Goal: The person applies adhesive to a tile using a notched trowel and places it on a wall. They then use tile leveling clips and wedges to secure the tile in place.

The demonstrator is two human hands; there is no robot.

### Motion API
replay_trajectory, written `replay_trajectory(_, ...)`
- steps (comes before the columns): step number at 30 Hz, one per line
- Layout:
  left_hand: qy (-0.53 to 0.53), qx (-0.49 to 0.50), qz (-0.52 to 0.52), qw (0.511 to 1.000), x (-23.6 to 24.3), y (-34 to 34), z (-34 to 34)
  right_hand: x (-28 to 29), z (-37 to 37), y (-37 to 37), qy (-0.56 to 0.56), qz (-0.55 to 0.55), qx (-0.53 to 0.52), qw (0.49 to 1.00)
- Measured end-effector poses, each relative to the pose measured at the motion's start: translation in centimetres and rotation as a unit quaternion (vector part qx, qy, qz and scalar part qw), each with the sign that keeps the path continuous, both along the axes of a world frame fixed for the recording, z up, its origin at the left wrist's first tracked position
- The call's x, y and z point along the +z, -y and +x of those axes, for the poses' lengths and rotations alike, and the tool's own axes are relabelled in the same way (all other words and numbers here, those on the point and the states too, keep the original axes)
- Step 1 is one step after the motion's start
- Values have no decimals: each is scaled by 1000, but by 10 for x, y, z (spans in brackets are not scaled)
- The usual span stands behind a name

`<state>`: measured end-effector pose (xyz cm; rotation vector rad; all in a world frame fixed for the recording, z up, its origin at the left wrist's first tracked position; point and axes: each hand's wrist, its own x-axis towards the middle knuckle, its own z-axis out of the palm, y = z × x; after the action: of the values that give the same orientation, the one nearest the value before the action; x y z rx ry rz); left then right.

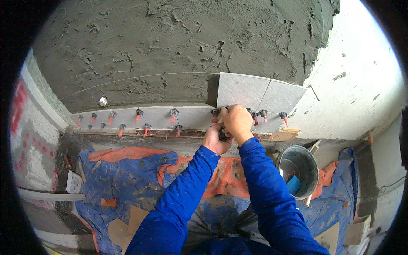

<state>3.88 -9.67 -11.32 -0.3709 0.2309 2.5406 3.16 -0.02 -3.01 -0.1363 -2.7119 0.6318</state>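
Note:
My right hand (237,122) is closed, its fingers bent down against the row of wall tiles at a joint. Just below and left of it, my left hand (216,140) is closed around a small dark object, mostly hidden between the two hands. What my right fingers pinch is hidden too. Beside them, black-and-red tile levelling clips (215,114) stick out along the joint of the lower grey tiles (159,114). Two larger grey tiles (244,90) sit above the hands on the wall. More levelling clips (255,117) stand right of my right hand.
Wet grey mortar (170,46) covers the wall above, with a thin string across it. A white fitting (103,101) pokes out at left. On the floor are a blue and orange tarp (123,178), a bucket (316,172) holding a blue thing, and tile offcuts (121,231).

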Motion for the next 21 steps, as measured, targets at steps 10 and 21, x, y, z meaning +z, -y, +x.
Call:
replay_trajectory(10, -58, -15, 61, 996, -5, 2, -2, -26, -4, -20, 146, -616, 57, 772)
replay_trajectory(21, -192, -28, -73, 978, -25, 0, -11, 10, 21, 8, -75, 72, -26, 994)
